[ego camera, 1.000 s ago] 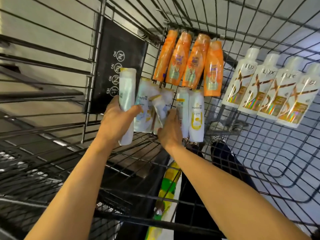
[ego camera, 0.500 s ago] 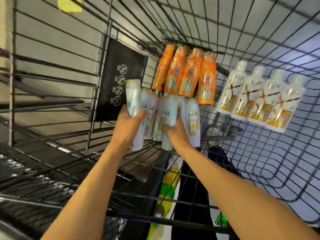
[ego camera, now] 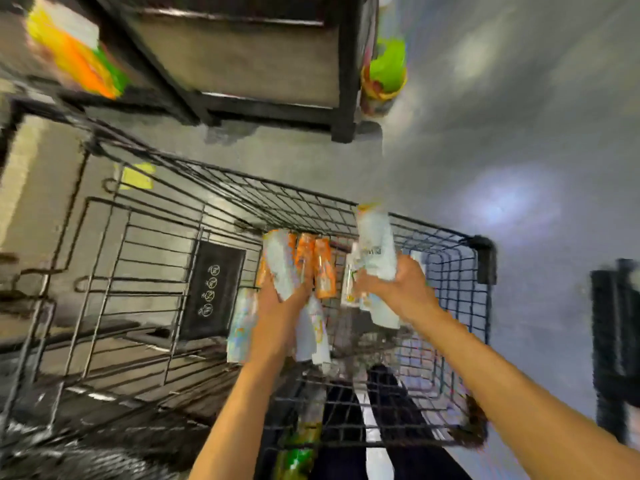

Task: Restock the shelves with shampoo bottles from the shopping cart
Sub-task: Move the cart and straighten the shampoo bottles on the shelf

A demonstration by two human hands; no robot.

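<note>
Both hands were over the black wire shopping cart (ego camera: 450,233). The left hand (ego camera: 277,303) was curled round a white plastic shampoo bottle (ego camera: 280,261). The right hand (ego camera: 401,289) gripped a second white bottle (ego camera: 375,244), held higher; blur hid whether it held more. Between the hands, orange plastic bottles (ego camera: 323,268) leaned at the cart's far wall. More white bottles (ego camera: 311,337) lay under the left wrist. A black panel with white round signs (ego camera: 214,289) hung at the left. Beyond the cart stood a dark shelf frame (ego camera: 263,109).

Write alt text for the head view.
Left hand and right hand each grip white shampoo bottles at a wire shopping cart; orange bottles lie inside it. A dark shelf unit stands beyond. Motion-blurred.
</note>
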